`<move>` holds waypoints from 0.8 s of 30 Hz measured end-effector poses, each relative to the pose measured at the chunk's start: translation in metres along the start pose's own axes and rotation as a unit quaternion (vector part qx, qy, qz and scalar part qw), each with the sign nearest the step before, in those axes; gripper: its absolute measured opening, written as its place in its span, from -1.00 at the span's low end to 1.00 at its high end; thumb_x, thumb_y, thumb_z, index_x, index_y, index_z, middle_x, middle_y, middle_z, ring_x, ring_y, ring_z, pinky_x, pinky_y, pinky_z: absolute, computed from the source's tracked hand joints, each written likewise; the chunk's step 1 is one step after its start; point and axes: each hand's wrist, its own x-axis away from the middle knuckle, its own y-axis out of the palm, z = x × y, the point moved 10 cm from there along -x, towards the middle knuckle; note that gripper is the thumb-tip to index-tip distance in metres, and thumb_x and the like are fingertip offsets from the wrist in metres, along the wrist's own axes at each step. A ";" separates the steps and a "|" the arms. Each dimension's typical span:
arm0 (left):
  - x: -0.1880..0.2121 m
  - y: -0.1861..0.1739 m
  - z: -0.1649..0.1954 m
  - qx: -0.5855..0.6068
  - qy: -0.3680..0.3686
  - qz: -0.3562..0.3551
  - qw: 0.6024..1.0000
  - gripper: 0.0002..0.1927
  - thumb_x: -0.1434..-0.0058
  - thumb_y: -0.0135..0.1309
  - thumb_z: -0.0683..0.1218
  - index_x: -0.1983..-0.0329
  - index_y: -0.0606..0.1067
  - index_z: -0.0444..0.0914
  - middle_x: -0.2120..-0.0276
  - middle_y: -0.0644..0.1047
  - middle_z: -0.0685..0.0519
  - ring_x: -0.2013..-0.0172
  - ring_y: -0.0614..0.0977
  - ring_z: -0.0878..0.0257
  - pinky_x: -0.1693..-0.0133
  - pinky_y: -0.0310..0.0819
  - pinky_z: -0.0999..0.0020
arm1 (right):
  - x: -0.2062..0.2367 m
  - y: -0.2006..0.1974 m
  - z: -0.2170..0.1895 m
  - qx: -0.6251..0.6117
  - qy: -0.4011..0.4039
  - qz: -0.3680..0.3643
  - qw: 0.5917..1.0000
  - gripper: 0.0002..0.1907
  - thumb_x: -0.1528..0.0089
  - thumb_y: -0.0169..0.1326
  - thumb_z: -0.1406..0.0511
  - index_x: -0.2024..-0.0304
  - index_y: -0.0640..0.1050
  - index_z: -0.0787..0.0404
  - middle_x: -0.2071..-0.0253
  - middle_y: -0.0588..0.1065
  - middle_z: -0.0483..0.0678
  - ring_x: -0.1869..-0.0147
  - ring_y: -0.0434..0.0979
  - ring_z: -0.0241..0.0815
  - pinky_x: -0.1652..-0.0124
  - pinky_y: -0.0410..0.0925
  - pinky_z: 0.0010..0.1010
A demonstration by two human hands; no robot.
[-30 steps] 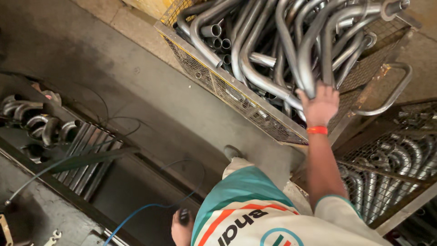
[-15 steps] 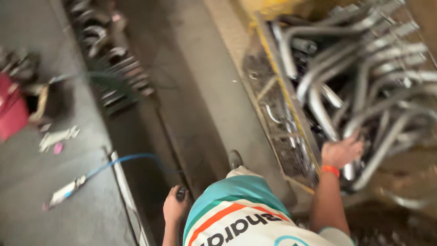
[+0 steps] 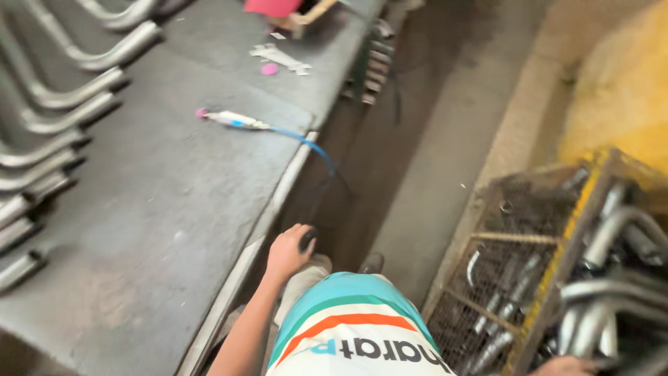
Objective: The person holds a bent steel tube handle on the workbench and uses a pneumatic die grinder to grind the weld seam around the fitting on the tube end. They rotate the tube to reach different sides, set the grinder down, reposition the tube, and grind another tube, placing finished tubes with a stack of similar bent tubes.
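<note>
1. Small dark knob (image 3: pixel 307 239), lower centre, just off the bench (image 3: pixel 160 209) edge; left hand (image 3: pixel 287 255) curled round it, fingers closed.
2. Right hand (image 3: pixel 567 365) at bottom right edge by pipes (image 3: pixel 612 278) in a yellow mesh crate (image 3: pixel 550 278); grip can't tell.
3. Bench, left: bent tubes (image 3: pixel 56 104) upper left, blue hose (image 3: pixel 306 143) w/ nozzle, pink disc (image 3: pixel 269 68) up top.

Pipes (image 3: pixel 49 118) on bench (image 3: pixel 160 209) (leftward)
</note>
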 end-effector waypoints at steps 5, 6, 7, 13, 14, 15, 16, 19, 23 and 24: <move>-0.009 -0.119 -0.068 0.078 0.022 0.119 0.990 -0.73 -0.14 0.20 -0.09 0.07 0.55 -0.15 0.14 0.61 -0.04 0.12 0.64 -0.06 0.10 0.52 0.13 | 0.037 0.006 -0.236 -0.228 -0.132 -0.077 0.962 -0.52 -0.31 0.11 0.44 -0.27 0.38 0.43 -0.20 0.44 0.29 -0.26 0.44 0.29 -0.27 0.32 0.00; -0.008 -0.147 -0.086 0.105 0.030 0.161 0.981 -0.73 -0.14 0.21 -0.11 0.06 0.56 -0.15 0.10 0.62 -0.04 0.09 0.65 -0.05 0.08 0.53 0.16 | 0.054 -0.001 -0.297 -0.241 -0.187 -0.094 0.948 -0.53 -0.33 0.19 0.42 -0.25 0.39 0.40 -0.21 0.43 0.28 -0.27 0.41 0.29 -0.29 0.29 0.01; -0.007 -0.170 -0.109 0.122 0.009 0.182 0.976 -0.72 -0.15 0.21 -0.12 0.05 0.56 -0.16 0.10 0.63 -0.03 0.09 0.65 -0.02 0.07 0.54 0.19 | 0.078 0.017 -0.352 -0.444 -0.078 -0.232 0.862 -0.60 -0.42 0.09 0.36 -0.26 0.36 0.41 -0.16 0.43 0.21 -0.29 0.45 0.16 -0.35 0.32 -0.08; 0.015 -0.313 -0.284 0.147 -0.075 0.340 0.926 -0.68 -0.16 0.22 -0.18 -0.01 0.55 -0.20 0.12 0.63 -0.05 0.13 0.68 0.06 0.08 0.55 0.28 | 0.251 -0.084 -0.706 -0.478 -0.343 -0.401 0.702 -0.29 -0.29 0.19 0.26 -0.43 0.28 0.34 -0.32 0.33 0.27 -0.41 0.31 0.25 -0.33 0.22 -0.05; 0.019 -0.334 -0.319 0.155 -0.090 0.370 0.912 -0.66 -0.16 0.22 -0.19 -0.02 0.54 -0.22 0.12 0.63 -0.06 0.14 0.68 0.08 0.08 0.55 0.29 | 0.274 -0.100 -0.752 -0.480 -0.377 -0.400 0.684 -0.27 -0.29 0.20 0.23 -0.44 0.26 0.33 -0.34 0.31 0.28 -0.43 0.29 0.27 -0.34 0.22 -0.06; 0.027 -0.352 -0.348 0.164 -0.107 0.396 0.897 -0.65 -0.16 0.22 -0.20 -0.03 0.53 -0.24 0.12 0.63 -0.06 0.16 0.68 0.09 0.09 0.55 0.29 | 0.294 -0.116 -0.789 -0.477 -0.411 -0.402 0.665 -0.25 -0.29 0.22 0.20 -0.45 0.25 0.32 -0.36 0.30 0.30 -0.44 0.27 0.29 -0.34 0.21 -0.07; 0.038 -0.367 -0.375 0.163 -0.128 0.420 0.884 -0.65 -0.17 0.22 -0.21 -0.04 0.53 -0.25 0.12 0.63 -0.06 0.15 0.68 0.11 0.08 0.55 0.30 | 0.311 -0.128 -0.823 -0.471 -0.435 -0.393 0.659 -0.22 -0.27 0.23 0.18 -0.45 0.25 0.31 -0.35 0.30 0.30 -0.43 0.27 0.29 -0.34 0.20 -0.05; 0.055 -0.427 -0.452 0.146 -0.157 0.488 0.846 -0.65 -0.20 0.21 -0.24 -0.07 0.52 -0.27 0.12 0.62 -0.04 0.13 0.67 0.16 0.03 0.54 0.31 | 0.360 -0.151 -0.923 -0.452 -0.488 -0.362 0.653 -0.15 -0.23 0.26 0.12 -0.46 0.24 0.29 -0.34 0.30 0.31 -0.41 0.26 0.31 -0.33 0.17 0.00; 0.073 -0.514 -0.550 0.114 -0.190 0.562 0.797 -0.59 -0.20 0.20 -0.26 -0.13 0.48 -0.30 0.09 0.57 -0.04 0.09 0.62 0.15 0.04 0.52 0.31 | 0.427 -0.150 -1.018 -0.403 -0.511 -0.360 0.668 -0.13 -0.23 0.24 0.04 -0.49 0.26 0.21 -0.31 0.32 0.30 -0.36 0.28 0.32 -0.27 0.15 0.09; 0.076 -0.538 -0.573 0.089 -0.192 0.580 0.786 -0.57 -0.21 0.22 -0.27 -0.16 0.46 -0.31 0.06 0.57 -0.06 0.06 0.62 0.12 -0.01 0.51 0.28 | 0.443 -0.151 -1.036 -0.391 -0.511 -0.365 0.673 -0.14 -0.24 0.23 0.02 -0.49 0.27 0.19 -0.30 0.33 0.29 -0.34 0.29 0.31 -0.26 0.16 0.10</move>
